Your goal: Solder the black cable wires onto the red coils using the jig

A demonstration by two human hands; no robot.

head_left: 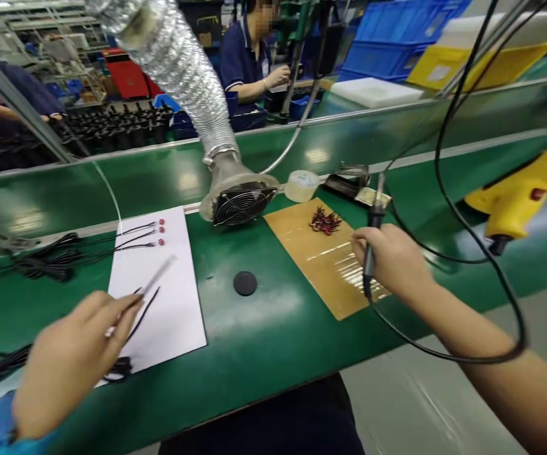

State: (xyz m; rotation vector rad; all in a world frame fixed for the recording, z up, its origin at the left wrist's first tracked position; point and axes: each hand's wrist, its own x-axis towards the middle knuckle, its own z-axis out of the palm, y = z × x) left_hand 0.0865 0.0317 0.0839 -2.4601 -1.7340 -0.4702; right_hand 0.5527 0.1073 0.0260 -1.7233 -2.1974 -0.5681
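Observation:
My left hand (77, 354) is closed on slim metal tweezers (160, 276), blurred, above a white sheet (186, 316). Beside those fingers a black cable end (146, 311) sticks out; whether it is gripped too I cannot tell. On the sheet's far part lie three black cables with small red parts (161, 230) at their ends. My right hand (396, 260) is wrapped round a soldering iron (372, 221), its tip pointing away toward a dark stand (342, 184) with a pale sponge (372, 198). Below it lies a tan sheet (297, 230) bearing a pile of small dark red-and-black pieces (324, 220).
A fan (245, 205) on a silver duct (188, 69) hangs over the green bench. A black disc (245, 283), a tape roll (300, 185) and a yellow gun-shaped tool (529, 199) lie there. The iron's black cord (463, 359) loops over my right forearm. Co-workers sit beyond.

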